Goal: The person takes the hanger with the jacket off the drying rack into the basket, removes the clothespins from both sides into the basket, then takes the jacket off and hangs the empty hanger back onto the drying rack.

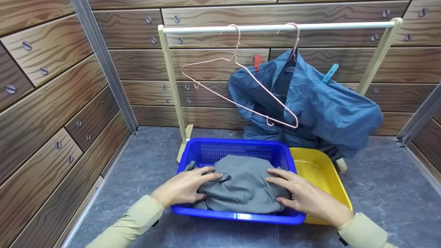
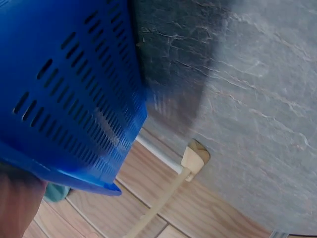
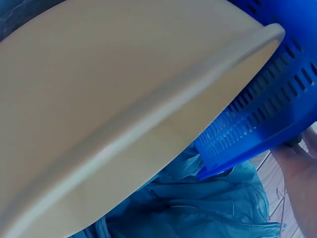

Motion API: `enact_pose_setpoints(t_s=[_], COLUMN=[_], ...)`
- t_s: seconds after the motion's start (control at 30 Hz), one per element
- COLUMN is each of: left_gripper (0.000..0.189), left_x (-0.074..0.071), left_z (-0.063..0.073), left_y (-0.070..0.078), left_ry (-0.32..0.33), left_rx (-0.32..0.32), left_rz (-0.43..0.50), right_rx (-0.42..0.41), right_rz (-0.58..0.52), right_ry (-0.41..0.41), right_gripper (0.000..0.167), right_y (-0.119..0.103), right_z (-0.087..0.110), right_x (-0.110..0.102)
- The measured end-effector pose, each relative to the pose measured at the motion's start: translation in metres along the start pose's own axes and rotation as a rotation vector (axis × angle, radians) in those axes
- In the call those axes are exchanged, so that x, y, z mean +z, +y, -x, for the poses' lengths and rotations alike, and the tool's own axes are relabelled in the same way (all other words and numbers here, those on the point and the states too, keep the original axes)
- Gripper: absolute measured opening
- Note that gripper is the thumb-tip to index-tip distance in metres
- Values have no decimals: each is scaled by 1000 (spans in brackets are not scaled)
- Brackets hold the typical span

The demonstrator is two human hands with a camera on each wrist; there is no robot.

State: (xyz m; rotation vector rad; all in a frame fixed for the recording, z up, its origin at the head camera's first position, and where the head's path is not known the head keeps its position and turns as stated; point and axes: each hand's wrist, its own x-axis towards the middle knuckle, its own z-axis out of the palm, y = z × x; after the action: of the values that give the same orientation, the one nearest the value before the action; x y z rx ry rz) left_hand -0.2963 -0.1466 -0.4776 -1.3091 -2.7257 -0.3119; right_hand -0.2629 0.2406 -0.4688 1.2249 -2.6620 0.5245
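A bunched grey garment (image 1: pixel 246 186) lies in the blue basket (image 1: pixel 237 217), heaped up in its middle. My left hand (image 1: pixel 184 186) rests on the garment's left side, its fingers reaching over the cloth and the thumb near the basket's front left. On the opposite side my right hand (image 1: pixel 303 193) touches the cloth with spread, loosely bent fingers. In the left wrist view, the basket's slotted wall (image 2: pixel 74 89) fills the left part and only a bit of the hand (image 2: pixel 20 203) shows. The right wrist view has the right hand (image 3: pixel 299 173) at its edge, beside the basket rim.
A yellow tray (image 1: pixel 320 172) stands against the basket's right side. Behind is a rack (image 1: pixel 193 30) bearing a bare pink hanger (image 1: pixel 213 94) and a blue jacket (image 1: pixel 330 103) on another hanger. A red clip (image 1: pixel 257 62) and a light blue clip (image 1: pixel 330 73) are on the jacket's shoulders.
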Motion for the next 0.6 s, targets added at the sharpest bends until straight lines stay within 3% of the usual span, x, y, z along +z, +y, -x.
enact_pose_setpoints(t_s=[0.17, 0.3, 0.6], left_gripper=[71, 67, 61], left_x=[3, 5, 7], left_z=[-2, -3, -3], left_y=[0, -1, 0], left_ry=[-26, -22, 17], left_rx=[-3, 30, 117], left_rz=[27, 19, -38], right_rx=[82, 141, 124], right_rz=[-39, -42, -22], right_ry=[-90, -152, -169], right_gripper=[54, 51, 46], right_y=[-5, -8, -10], right_z=[-7, -10, -10], right_x=[2, 3, 4])
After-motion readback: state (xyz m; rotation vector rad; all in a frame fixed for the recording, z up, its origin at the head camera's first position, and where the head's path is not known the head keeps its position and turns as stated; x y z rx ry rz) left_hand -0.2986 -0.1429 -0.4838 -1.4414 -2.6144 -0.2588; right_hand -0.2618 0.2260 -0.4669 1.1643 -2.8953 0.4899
